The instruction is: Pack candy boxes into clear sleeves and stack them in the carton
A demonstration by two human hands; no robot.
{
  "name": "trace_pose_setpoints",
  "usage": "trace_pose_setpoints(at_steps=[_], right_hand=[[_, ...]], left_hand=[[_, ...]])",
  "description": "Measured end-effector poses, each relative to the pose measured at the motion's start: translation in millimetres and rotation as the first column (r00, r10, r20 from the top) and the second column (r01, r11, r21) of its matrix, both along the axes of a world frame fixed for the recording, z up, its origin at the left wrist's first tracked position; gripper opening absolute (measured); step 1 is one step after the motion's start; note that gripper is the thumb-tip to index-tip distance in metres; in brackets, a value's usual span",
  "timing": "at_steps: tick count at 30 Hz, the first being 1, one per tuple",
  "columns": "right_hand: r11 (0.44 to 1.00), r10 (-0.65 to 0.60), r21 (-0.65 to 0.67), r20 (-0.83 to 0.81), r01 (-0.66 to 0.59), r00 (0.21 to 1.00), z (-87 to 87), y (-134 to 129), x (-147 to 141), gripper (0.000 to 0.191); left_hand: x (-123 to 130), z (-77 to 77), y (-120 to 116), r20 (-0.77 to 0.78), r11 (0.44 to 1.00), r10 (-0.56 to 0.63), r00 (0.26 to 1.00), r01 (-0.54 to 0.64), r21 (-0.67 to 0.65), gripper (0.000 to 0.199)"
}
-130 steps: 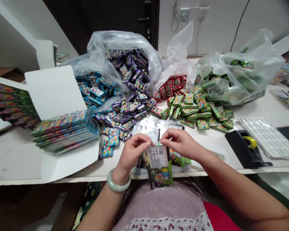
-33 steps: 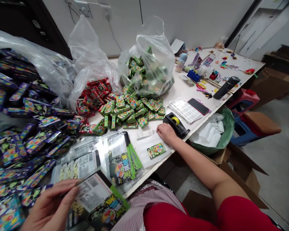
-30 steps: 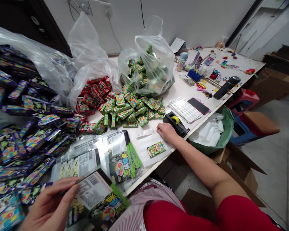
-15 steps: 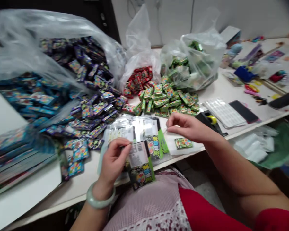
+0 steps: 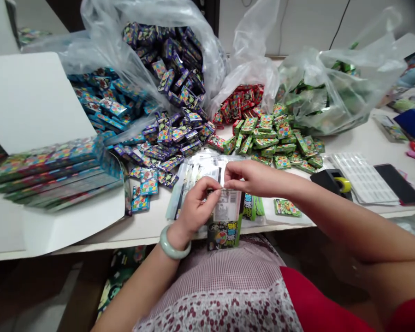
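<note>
Left hand [image 5: 198,205] pinched on top edge of printed pouch [image 5: 225,221], by near edge of counter [image 5: 156,219]. Right hand [image 5: 247,177] at same edge; grip can't tell. Pouch likely mid-handling; other pouches [image 5: 193,171] lie beyond, done or not unclear.

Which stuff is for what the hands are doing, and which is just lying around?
Part of the job, it seems:
printed packet, pinched by the left hand, with the right hand at its top edge
flat packets behind it
probably the tape dispenser
maybe small green boxes

Probably just lying about:
dark phone
blue object, far right
</note>
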State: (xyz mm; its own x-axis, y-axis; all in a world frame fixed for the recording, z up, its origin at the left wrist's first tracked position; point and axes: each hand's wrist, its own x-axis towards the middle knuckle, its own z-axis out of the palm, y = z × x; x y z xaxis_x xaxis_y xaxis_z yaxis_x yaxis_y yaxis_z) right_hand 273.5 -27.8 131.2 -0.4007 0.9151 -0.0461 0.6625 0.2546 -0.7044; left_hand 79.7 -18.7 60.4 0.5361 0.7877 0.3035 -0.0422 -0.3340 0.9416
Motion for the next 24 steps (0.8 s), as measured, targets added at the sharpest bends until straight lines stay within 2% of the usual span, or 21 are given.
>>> trace_pose_setpoints(at_steps=[5,7,10,14,16,17,18,20,21,22,23,24], right_hand=[[0.993,-0.035,-0.114,0.049,0.04,0.998,8.4,2.0,-3.3,0.014],[0.987,-0.042,-0.156,0.056,0.05,0.998,11.9,1.4,-5.0,0.014],[0.982,-0.067,-0.172,0.046,0.074,0.997,13.0,-0.4,-6.9,0.014],[0.98,-0.126,-0.16,-0.049,0.117,0.991,4.2,2.3,-3.2,0.01],[0.954,-0.166,-0.277,-0.165,0.116,0.972,-5.8,5.5,0.7,0.015],[0.919,-0.175,-0.387,-0.225,0.076,0.958,-12.0,6.7,2.4,0.018],[0.858,-0.181,-0.513,-0.282,0.011,0.942,-18.6,7.5,3.5,0.019],[0.671,-0.207,-0.724,-0.389,-0.16,0.898,-31.4,8.5,4.3,0.019],[0.592,-0.252,-0.777,-0.431,-0.214,0.867,-36.4,9.2,4.5,0.021],[0.548,-0.293,-0.795,-0.473,-0.259,0.831,-39.6,10.3,5.5,0.021],[0.536,-0.315,-0.791,-0.513,-0.296,0.799,-40.6,11.9,8.0,0.02],[0.552,-0.312,-0.766,-0.556,-0.33,0.77,-39.1,13.8,12.8,0.017]], left_hand=[[3.4,-1.8,0.7,0.008,1.0,-0.01,1.0,0.01,0.003,0.009],[6.0,-3.9,0.1,0.016,1.0,0.018,1.0,-0.018,0.001,0.017],[9.7,-7.3,-0.6,0.013,0.997,0.083,0.996,-0.083,0.01,0.016],[9.7,-9.4,-1.8,-0.017,0.986,0.149,0.989,-0.147,0.073,0.016],[7.5,-7.9,-3.2,-0.041,0.981,0.166,0.985,-0.161,0.107,0.019],[6.1,-6.2,-3.9,-0.068,0.981,0.159,0.985,-0.15,0.126,0.021],[4.7,-3.7,-4.2,-0.106,0.982,0.138,0.985,-0.121,0.148,0.023],[1.8,2.8,-2.7,-0.207,0.981,0.059,0.977,-0.018,0.193,0.026],[0.0,6.4,-0.5,-0.256,0.977,0.011,0.967,0.044,0.208,0.025],[-2.1,9.8,2.7,-0.285,0.973,-0.022,0.958,0.087,0.216,0.024],[-5.1,12.7,6.7,-0.299,0.97,-0.04,0.953,0.109,0.218,0.023],[-9.1,14.9,11.5,-0.308,0.971,-0.042,0.95,0.111,0.212,0.021]])
